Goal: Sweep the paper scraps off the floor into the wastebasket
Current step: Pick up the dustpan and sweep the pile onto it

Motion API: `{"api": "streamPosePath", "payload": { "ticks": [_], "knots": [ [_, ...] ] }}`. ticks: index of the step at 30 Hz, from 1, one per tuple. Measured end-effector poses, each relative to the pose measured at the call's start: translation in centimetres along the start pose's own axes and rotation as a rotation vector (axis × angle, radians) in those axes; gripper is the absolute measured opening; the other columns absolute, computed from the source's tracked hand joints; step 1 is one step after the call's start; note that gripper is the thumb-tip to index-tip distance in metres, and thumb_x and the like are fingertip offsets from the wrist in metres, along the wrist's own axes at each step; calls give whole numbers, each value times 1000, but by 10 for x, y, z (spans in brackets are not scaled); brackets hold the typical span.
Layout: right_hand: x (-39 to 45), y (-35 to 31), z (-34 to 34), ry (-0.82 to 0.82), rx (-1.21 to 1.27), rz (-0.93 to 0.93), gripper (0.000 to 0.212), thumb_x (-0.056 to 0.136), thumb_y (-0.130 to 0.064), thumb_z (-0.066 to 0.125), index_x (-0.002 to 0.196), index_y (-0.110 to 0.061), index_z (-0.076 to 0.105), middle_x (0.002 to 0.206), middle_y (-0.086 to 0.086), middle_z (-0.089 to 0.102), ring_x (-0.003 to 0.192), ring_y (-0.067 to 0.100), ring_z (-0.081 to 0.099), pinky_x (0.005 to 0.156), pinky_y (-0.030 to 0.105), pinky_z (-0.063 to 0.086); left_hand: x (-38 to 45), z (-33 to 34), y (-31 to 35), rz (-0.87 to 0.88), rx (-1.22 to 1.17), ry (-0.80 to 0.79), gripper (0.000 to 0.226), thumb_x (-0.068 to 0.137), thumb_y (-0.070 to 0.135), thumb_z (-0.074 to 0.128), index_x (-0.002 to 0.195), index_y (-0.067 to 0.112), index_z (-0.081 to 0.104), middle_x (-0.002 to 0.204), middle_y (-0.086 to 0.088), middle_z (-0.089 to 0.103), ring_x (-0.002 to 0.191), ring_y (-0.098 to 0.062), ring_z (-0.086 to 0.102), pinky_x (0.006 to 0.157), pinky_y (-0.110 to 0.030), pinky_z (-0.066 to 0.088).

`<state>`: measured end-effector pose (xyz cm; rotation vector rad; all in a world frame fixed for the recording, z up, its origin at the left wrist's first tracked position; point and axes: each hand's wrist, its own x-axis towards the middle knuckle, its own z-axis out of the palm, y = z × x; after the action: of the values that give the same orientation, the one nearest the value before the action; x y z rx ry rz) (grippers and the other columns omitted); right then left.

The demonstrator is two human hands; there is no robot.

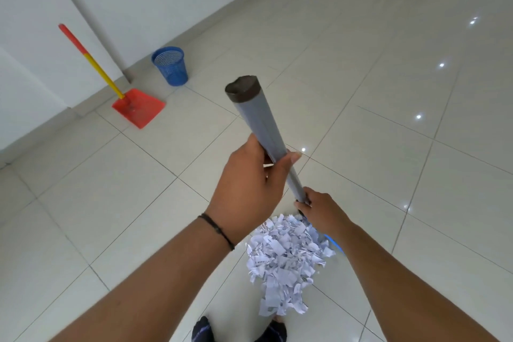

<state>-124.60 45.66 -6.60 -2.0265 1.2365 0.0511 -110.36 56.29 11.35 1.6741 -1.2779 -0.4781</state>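
Tiled floor (361,91): paper scraps (283,258) heaped lower centre, broom handle (258,119) gripped by left hand (247,189) and right hand (319,211); gathering judged done, dustpan (138,107) and wastebasket (170,65), upper left, needed next.

Tiled floor (374,78) bears paper scraps (283,261), wastebasket (172,65), dustpan (138,107).

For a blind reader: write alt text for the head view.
Both hands grip a grey broom handle, left hand above right hand, over a pile of paper scraps on a tiled floor. A blue wastebasket and red dustpan stand by the wall.
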Motion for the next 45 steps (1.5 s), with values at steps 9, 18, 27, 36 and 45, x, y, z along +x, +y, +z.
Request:
{"api": "streamPosePath", "payload": {
  "ticks": [9, 18, 27, 36, 45],
  "knots": [
    [9, -72, 2, -15, -143, -71, 16, 96, -29, 56, 108, -19, 58, 78, 1, 62, 59, 11, 54, 49, 19, 36, 17, -78, -12, 94, -69, 79, 28, 84, 39, 66, 100, 25, 48, 87, 16, 66, 84, 0, 66, 73, -19, 55],
    [31, -208, -20, 143, -210, -4, 25, 99, -28, 51, 115, -10, 54, 85, 6, 62, 72, 21, 57, 61, 30, 46, 23, -227, -140, -238, -6, -71, 43, 75, 46, 71, 113, 29, 57, 116, 13, 61, 108, -5, 59, 89, -18, 48],
    [64, -372, 6, 217, -314, -48, 29, 99, -37, 48, 110, -10, 53, 77, -3, 55, 73, 20, 60, 57, 29, 45, 26, -372, -258, -459, 274, -9, 26, 87, 35, 62, 109, 21, 62, 103, 6, 64, 99, -12, 59, 86, -23, 43],
    [115, -469, 35, 194, -290, -166, 31, 98, -37, 50, 113, -9, 55, 85, 0, 56, 76, 20, 58, 53, 25, 40, 48, -442, -301, -505, 321, 62, 21, 88, 35, 61, 106, 24, 62, 99, 8, 64, 98, -11, 59, 86, -24, 45],
    [202, -521, 4, 302, -315, -284, 24, 98, -41, 48, 94, -18, 44, 69, -9, 48, 57, 5, 48, 44, 21, 33, 129, -466, -335, -562, 324, 105, 23, 89, 36, 60, 107, 23, 62, 100, 9, 66, 100, -10, 59, 84, -25, 48]
  ]
}}
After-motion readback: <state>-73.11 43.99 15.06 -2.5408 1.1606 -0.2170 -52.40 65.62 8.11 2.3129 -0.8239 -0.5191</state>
